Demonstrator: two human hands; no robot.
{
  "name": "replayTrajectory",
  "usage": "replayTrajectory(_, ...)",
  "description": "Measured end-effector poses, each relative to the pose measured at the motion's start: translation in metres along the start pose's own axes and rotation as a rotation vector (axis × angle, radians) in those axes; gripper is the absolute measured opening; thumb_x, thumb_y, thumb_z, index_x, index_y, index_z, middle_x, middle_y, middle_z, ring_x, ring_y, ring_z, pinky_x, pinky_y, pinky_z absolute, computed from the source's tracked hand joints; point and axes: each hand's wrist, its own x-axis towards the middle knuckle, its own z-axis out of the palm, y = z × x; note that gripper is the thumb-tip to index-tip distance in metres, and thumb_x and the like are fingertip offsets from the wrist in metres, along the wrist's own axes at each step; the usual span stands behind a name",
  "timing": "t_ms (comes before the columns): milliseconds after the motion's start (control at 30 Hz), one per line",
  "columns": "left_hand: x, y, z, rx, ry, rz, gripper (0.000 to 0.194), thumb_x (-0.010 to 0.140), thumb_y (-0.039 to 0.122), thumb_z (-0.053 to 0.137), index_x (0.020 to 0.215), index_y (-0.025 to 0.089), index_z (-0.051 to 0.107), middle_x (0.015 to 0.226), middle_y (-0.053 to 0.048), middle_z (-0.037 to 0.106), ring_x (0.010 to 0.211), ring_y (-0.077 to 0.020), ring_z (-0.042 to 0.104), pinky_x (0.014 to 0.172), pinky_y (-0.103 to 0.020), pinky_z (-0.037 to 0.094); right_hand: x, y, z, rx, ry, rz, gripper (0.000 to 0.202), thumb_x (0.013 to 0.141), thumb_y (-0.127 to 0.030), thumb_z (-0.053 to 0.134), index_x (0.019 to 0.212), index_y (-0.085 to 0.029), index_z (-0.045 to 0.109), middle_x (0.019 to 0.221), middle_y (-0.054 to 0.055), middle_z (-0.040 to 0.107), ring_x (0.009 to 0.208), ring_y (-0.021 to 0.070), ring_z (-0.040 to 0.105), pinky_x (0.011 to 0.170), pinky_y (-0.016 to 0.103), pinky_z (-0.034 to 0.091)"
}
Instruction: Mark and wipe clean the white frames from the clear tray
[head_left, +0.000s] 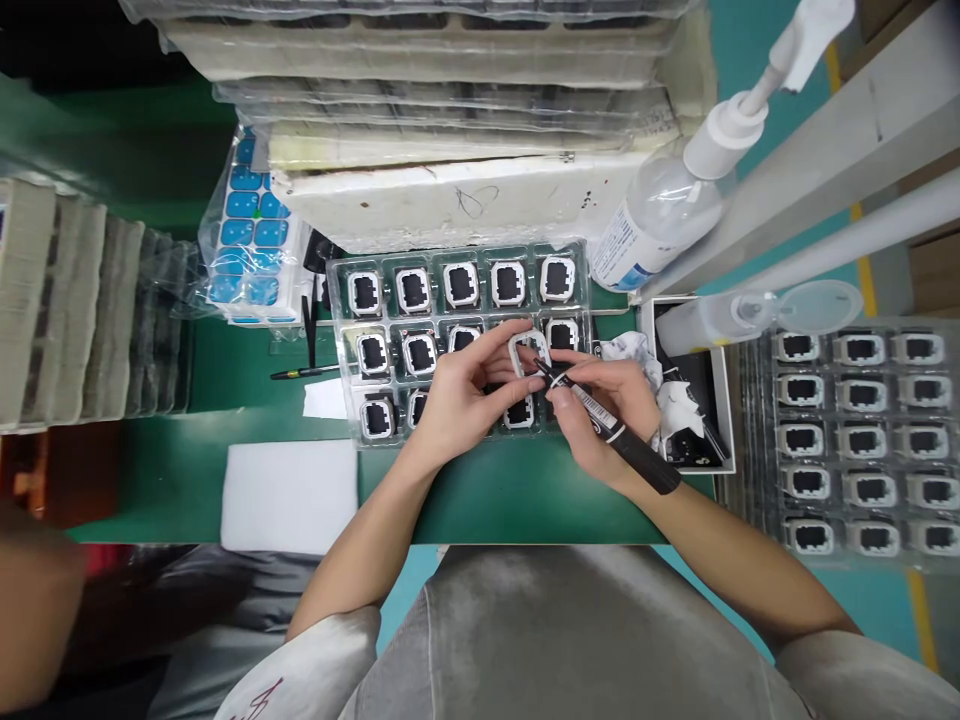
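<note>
Between its thumb and fingers, my left hand (466, 395) grips a small white square frame (528, 346) with rounded corners. My right hand (611, 400) is closed round a black marker pen (616, 432), its tip pointing left against or very near the lower edge of that frame; whether they touch I cannot tell. Both hands are over a clear plastic tray (349, 330). Its pockets hold several similar white frames with dark centres, such as the white-rimmed part (460, 285) in the back row. My hands cover some of the front pockets.
Stacked trays (450, 60) rise behind, with a pump bottle (660, 215) at right. An open box (727, 455) with crumpled paper stands beside my right hand. More filled trays (870, 440) lie far right. A white pad (289, 497) and a pen (304, 372) are left. Another person's arm (37, 610) shows lower left.
</note>
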Motion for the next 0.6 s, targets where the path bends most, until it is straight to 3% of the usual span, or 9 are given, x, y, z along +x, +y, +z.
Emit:
replayTrajectory(67, 0.0001, 0.0001, 0.0003, -0.029, -0.014, -0.025, 0.063, 0.090, 0.033, 0.100, 0.146, 0.020, 0.075, 0.117, -0.009, 0.086, 0.107, -0.0206, 0.083, 0.102, -0.031, 0.072, 0.0002, -0.0016, -0.0002, 0.013, 0.014, 0.032, 0.015, 0.108, -0.025, 0.077, 0.118, -0.024, 0.066, 0.112, 0.006, 0.080, 0.118, 0.0242, 0.083, 0.085, 0.030, 0.073)
replayTrajectory(133, -0.0001, 0.0006, 0.0005, -0.053, -0.033, -0.049, 0.067, 0.086, 0.034, 0.103, 0.145, 0.019, 0.076, 0.116, -0.009, 0.086, 0.105, -0.0214, 0.084, 0.101, -0.032, 0.072, 0.0005, -0.0032, -0.0011, 0.046, 0.034, 0.073, 0.015, 0.109, -0.028, 0.077, 0.118, -0.023, 0.066, 0.123, 0.008, 0.081, 0.100, 0.0198, 0.084, 0.077, 0.028, 0.072)
replayTrajectory(233, -0.0002, 0.0016, 0.0005, -0.049, -0.051, -0.076, 0.067, 0.086, 0.038, 0.103, 0.144, 0.017, 0.076, 0.116, -0.011, 0.087, 0.102, -0.0228, 0.085, 0.100, -0.034, 0.073, 0.0016, -0.0055, -0.0038, 0.064, 0.048, 0.135, 0.015, 0.111, -0.032, 0.076, 0.117, -0.023, 0.066, 0.117, 0.006, 0.082, 0.075, 0.0135, 0.079, 0.076, 0.028, 0.071)
replayTrajectory(333, 0.0002, 0.0026, 0.0002, -0.040, -0.063, -0.079, 0.066, 0.088, 0.042, 0.102, 0.143, 0.017, 0.076, 0.117, -0.011, 0.087, 0.102, -0.0234, 0.086, 0.099, -0.034, 0.073, 0.0028, -0.0067, -0.0060, 0.065, 0.042, 0.158, 0.016, 0.112, -0.034, 0.077, 0.116, -0.024, 0.066, 0.103, 0.003, 0.081, 0.073, 0.0144, 0.077, 0.079, 0.029, 0.073)
replayTrajectory(600, 0.0010, 0.0019, -0.0004, -0.046, -0.055, -0.076, 0.064, 0.089, 0.047, 0.100, 0.140, 0.015, 0.078, 0.118, -0.013, 0.087, 0.107, -0.0259, 0.086, 0.100, -0.035, 0.072, 0.0027, -0.0077, -0.0067, 0.051, 0.034, 0.132, 0.019, 0.113, -0.038, 0.076, 0.116, -0.023, 0.066, 0.101, 0.003, 0.080, 0.073, 0.0139, 0.077, 0.077, 0.028, 0.072)
